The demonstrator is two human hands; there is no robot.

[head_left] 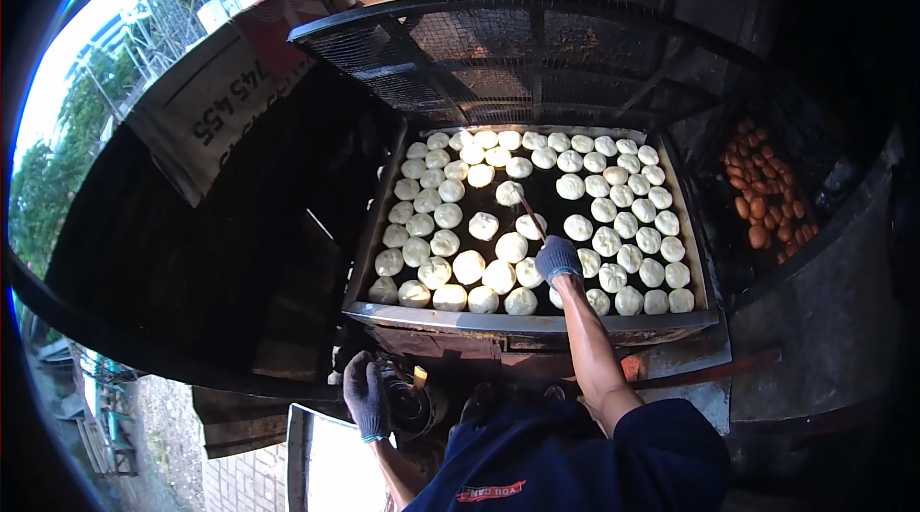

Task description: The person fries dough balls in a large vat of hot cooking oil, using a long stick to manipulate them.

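Clamping a thin stick (532,220) in the gloved right hand (559,259), tip on one pale, pleated bun (509,192) mid-pan. Filling the wide dark pan (537,322), rows of white buns (422,225); heaped in a bin (813,179) at right, browned buns (767,196). Laid on a round fitting (410,399) below, gloved left hand (366,395), grip unclear.

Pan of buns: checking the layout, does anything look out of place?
Yes: the middle of the pan shows bare dark gaps, with a few buns scattered loosely there, while the edge rows sit packed.
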